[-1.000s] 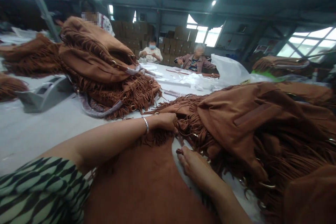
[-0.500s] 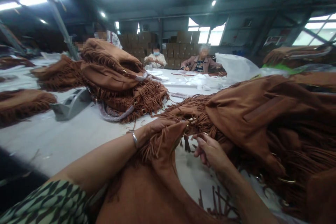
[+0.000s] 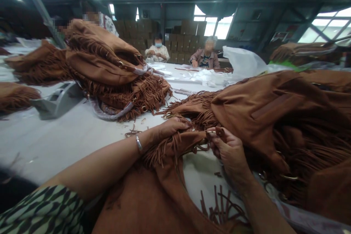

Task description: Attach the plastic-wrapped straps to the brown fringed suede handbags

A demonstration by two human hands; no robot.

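Observation:
A brown fringed handbag (image 3: 137, 197) lies in front of me, its curved, zip-edged opening facing right over the white table (image 3: 200, 175). My left hand (image 3: 171, 128), a silver bracelet on its wrist, is closed on the bag's upper corner, where the fringe hangs down. At the tip of that corner my right hand (image 3: 229, 150) pinches a small brown leather tab (image 3: 220, 131) beside gold-coloured metal hardware. Its fingers partly hide the fitting, so I cannot tell how the two join.
Stacked fringed bags (image 3: 101, 65) stand at the left beside a grey tape dispenser (image 3: 57, 98). More brown bags (image 3: 255, 106) heap up on the right. Loose leather strips (image 3: 219, 201) lie near my right forearm. Two people (image 3: 205, 56) sit across the table, with cartons (image 3: 186, 44) behind them.
My right hand has moved up to the bag's corner and now pinches the tab there; before, it was apart from it. My left hand still grips the corner. The view has tilted down.

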